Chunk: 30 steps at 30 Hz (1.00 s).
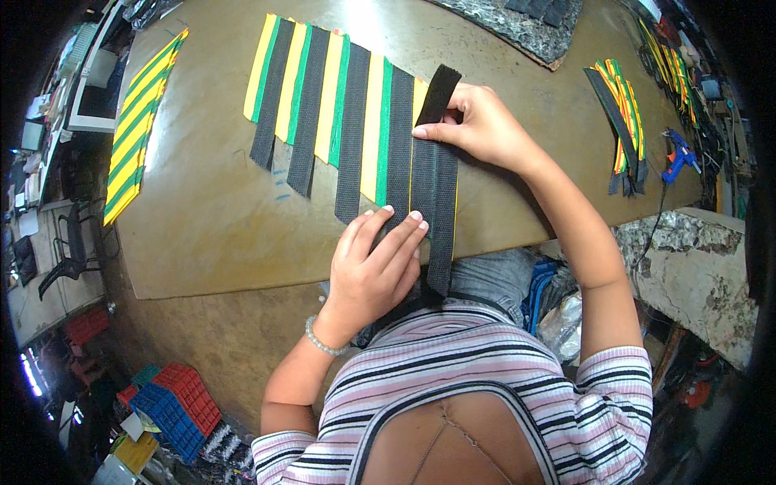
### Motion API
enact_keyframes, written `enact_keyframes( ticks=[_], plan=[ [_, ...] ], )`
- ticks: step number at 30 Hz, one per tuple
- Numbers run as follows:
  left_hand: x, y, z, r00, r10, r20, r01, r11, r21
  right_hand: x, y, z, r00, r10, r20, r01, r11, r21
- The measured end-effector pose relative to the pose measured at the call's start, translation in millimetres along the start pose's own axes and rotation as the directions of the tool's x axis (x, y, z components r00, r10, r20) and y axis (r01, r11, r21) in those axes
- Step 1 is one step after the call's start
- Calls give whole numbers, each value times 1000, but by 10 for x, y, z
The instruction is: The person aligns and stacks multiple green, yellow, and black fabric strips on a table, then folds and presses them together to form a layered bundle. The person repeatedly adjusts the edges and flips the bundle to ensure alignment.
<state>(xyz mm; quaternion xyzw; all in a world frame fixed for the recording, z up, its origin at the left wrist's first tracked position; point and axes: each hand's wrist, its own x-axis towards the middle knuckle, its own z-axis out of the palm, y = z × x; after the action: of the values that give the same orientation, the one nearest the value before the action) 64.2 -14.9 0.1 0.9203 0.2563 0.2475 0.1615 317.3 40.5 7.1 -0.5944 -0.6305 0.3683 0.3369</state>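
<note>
Black webbing straps alternate with yellow and green strips in a slanted striped panel (351,121) that lies on the table. My right hand (483,125) pinches a black webbing strap (439,93) between thumb and fingers at the panel's right end. The strap's upper end sticks up past my fingers. Lower down, my left hand (376,259) lies with its fingers stretched out over the lower ends of the black straps, pressing on them near the table's front edge. A black strap end hangs past that edge beside my left fingers.
A yellow and green striped piece (145,129) lies at the table's left. To the right are a bundle of coloured strips and black straps (621,125) and a blue glue gun (681,156) with a cord. A dark speckled slab (525,28) sits at the back.
</note>
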Motion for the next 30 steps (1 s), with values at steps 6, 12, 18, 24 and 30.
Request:
enact_keyframes(
  ticks=[6, 12, 18, 24, 30],
  plan=[
    [268, 50, -56, 977, -97, 190, 89, 995, 54, -24, 23, 4, 999, 32, 14, -33, 999, 14],
    [480, -29, 162, 983, -126, 134, 76, 940, 332, 101, -26, -126, 997, 1, 80, 4, 998, -64],
    [429, -85, 203, 977, -117, 181, 55, 946, 320, 425, 37, -396, 973, 145, 177, -152, 988, 25],
    [451, -73, 190, 971, -129, 201, 56, 941, 334, 435, 173, -364, 993, 72, 98, -63, 994, -86],
    [446, -77, 191, 969, -132, 207, 63, 948, 312, 413, 199, -314, 999, 5, 47, -2, 997, -73]
  ],
)
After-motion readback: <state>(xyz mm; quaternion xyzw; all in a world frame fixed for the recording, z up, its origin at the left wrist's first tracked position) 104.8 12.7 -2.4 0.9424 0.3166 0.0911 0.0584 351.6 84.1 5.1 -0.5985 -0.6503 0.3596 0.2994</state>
